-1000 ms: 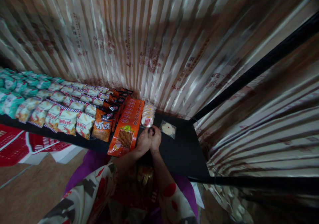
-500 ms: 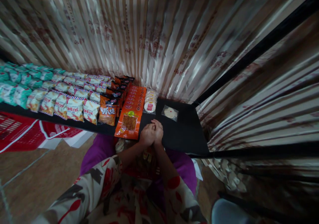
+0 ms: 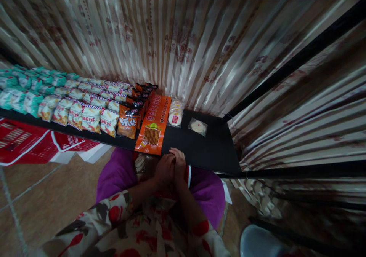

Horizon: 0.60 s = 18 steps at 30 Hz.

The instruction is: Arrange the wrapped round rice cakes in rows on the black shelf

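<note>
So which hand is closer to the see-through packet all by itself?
Right. The right hand is on the near side of the see-through packet, slightly left of it; the left hand is beside the right, farther left.

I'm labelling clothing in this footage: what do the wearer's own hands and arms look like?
The left hand and right hand are bare, without gloves. The left sleeve and right sleeve are off-white, printed with red and dark grey shapes; one red shape on the left resembles a spoon. Both sleeves stop well short of the hands.
</note>
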Motion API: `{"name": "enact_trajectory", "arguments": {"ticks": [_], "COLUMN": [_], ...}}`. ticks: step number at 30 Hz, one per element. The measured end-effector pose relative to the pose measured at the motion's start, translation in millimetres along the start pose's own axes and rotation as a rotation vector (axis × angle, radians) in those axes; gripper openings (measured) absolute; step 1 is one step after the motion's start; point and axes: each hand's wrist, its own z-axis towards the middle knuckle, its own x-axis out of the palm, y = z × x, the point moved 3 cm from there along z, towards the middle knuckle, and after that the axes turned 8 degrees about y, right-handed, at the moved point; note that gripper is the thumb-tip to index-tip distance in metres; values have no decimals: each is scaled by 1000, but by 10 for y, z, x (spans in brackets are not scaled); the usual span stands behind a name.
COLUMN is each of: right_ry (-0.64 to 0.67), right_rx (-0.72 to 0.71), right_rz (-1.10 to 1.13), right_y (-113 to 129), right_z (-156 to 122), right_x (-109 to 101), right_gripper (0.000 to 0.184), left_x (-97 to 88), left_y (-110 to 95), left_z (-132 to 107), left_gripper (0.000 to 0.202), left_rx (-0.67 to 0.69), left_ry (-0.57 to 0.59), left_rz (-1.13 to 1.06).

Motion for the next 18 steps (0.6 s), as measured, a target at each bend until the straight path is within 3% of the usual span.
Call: {"name": "enact_trajectory", "arguments": {"ticks": [5, 9, 14, 18], "right_ry": [21, 74, 262, 461], "right_rx": [-85, -104, 91, 324], "right_rz": [36, 5, -19, 12], "right_y": [128, 140, -55, -267], "right_z": [-283, -499, -665, -699], "right_x": [-15, 40, 307, 587], "right_gripper": [31, 30, 42, 50], "left_x": [26, 72, 149, 182], "left_y": [37, 115, 303, 496], "left_z": [-285, -475, -582, -567], "left_gripper": [33, 30, 31, 37], "left_rx": [73, 21, -240, -444], "left_ry": [36, 116, 334, 415], "left_rz": [57, 62, 160, 275]}}
